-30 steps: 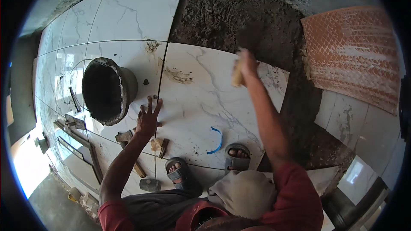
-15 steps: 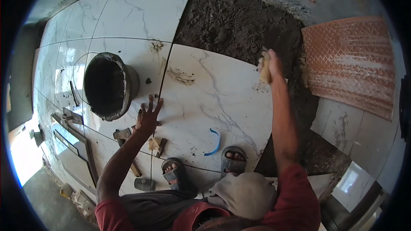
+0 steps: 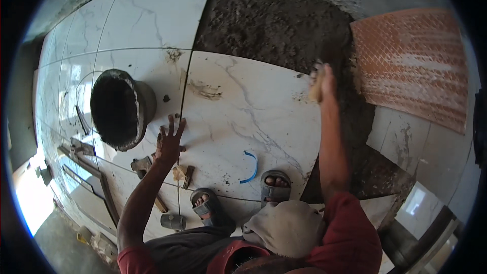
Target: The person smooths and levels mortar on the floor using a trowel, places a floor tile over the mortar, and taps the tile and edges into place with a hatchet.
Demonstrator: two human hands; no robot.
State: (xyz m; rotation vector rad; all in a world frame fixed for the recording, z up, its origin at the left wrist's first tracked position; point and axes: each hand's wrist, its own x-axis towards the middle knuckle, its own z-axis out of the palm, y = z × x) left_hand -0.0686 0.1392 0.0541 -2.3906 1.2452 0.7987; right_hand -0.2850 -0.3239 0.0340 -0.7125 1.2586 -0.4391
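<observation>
My left hand point(image 3: 168, 144) lies with fingers spread on the white marbled floor tile point(image 3: 238, 106), close to a joint between tiles. Its fingers look smudged with mortar. At the tile's far right corner, my right hand point(image 3: 327, 83) is wrapped around a tan sponge-like block point(image 3: 315, 91), partly blurred. The block is at the tile's edge, beside dark wet mortar point(image 3: 269, 25). A few brown crumbs dot the tile near it. Left of my left hand stands a dark bucket point(image 3: 147, 104) with a mortar-crusted rim.
A brown ribbed-back tile point(image 3: 411, 66) leans at the right. Near my left arm are a rubber mallet point(image 3: 173, 221), a hammer-like tool point(image 3: 142, 165) and a small wooden piece point(image 3: 188, 176). A blue curved strip point(image 3: 252, 167) lies before my sandalled feet. A long frame-like tool point(image 3: 91, 177) rests at the left.
The whole view has shifted slightly. My right hand has moved a little to the right and nearer along the tile's edge with the sponge-like block. My left hand remains spread on the tile.
</observation>
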